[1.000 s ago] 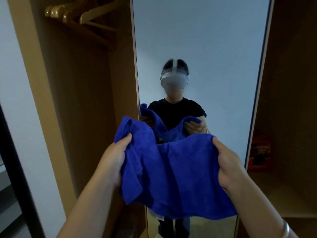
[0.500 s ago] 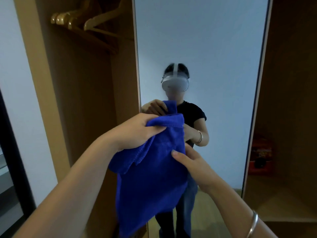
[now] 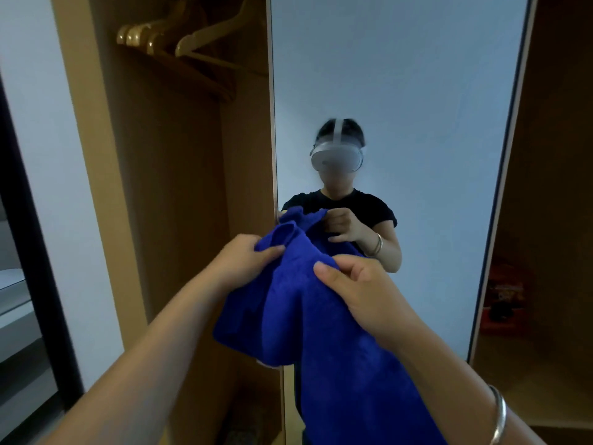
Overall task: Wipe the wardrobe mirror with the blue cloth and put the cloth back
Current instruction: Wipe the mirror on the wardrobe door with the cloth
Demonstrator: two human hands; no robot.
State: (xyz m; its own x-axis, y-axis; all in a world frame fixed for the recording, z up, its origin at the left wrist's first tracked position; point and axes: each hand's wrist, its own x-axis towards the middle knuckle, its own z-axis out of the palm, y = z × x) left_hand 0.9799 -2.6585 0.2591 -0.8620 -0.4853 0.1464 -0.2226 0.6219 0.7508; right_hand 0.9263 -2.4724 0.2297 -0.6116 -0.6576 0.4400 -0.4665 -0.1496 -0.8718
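- Person stands facing the wardrobe mirror [image 3: 401, 91]; both hands are raised in front of it.
- Left hand [image 3: 244, 258] grips the upper bunched edge of the blue cloth [image 3: 288, 316], thumb laid over the fold, fingers curled behind.
- Right hand [image 3: 362, 293] pinches the cloth near its top — thumb on the near side, fingers wrapped round the far side. A bracelet [image 3: 499, 415] sits on that wrist.
- Cloth hangs gathered between the two hands, just in front of the glass — whether it touches, I cannot tell.
- Progress, my reading: cloth in hand and being readied; wiping looks not yet started, and putting back remains.
- Wooden hangers [image 3: 179, 36] hang in the open left compartment.
- Red packet [image 3: 503, 300] on the right shelf; its print is too blurred to read. No other writing visible.
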